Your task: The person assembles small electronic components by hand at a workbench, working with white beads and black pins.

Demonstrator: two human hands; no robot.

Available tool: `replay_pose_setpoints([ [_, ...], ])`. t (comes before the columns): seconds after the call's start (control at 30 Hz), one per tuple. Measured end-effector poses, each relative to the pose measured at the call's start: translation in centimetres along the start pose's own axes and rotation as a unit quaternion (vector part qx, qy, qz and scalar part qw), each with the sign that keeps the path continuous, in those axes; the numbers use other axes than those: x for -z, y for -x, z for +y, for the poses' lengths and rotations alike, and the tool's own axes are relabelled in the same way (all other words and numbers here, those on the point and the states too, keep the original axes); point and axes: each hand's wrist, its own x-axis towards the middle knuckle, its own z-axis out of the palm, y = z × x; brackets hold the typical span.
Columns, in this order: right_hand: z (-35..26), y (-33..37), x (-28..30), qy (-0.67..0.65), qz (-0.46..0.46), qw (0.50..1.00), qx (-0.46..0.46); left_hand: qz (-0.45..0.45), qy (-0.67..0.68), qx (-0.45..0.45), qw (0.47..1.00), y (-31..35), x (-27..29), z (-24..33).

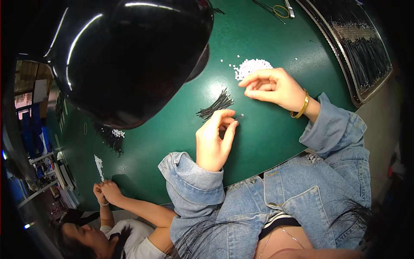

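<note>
My left hand (214, 140) is closed in a pinch of thumb and index finger. From its fingertips sticks out a thin, short dark wire (238, 117) with a small pale tip. Just beyond that hand lies a loose bundle of short black wires (217, 105). My right hand (278, 88), with a gold bangle on the wrist, hovers at the near edge of a pile of tiny white plastic pieces (255, 67). Its fingers are curved, thumb and index tips apart, and I see nothing between them.
A large glossy black lamp-like hood (142, 56) covers the upper left. At the far right stands a tray of black wires (366, 52). A co-worker's hands (108, 192) work at the left beside white pieces (98, 164). A yellow band (281, 11) lies at the back.
</note>
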Motion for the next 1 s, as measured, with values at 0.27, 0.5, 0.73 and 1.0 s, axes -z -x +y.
replay_pose_setpoints([
  [0.27,-0.7,0.2,0.1,0.104,-0.04,0.992,0.059,0.202,-0.392,-0.255,0.861,-2.4,0.6,0.0],
  [0.5,-0.6,0.0,0.6,0.18,-0.052,0.98,0.072,0.064,-0.301,-0.181,0.934,-1.3,0.7,-0.9],
  [0.73,-0.7,-0.6,-1.0,-0.019,-0.084,0.996,-0.021,-0.027,-0.263,-0.15,0.953,-0.3,1.3,-0.3],
  [1.0,-0.3,-0.7,-1.7,-0.182,-0.122,0.963,-0.157,-0.037,-0.015,0.021,0.999,0.0,2.3,0.6],
])
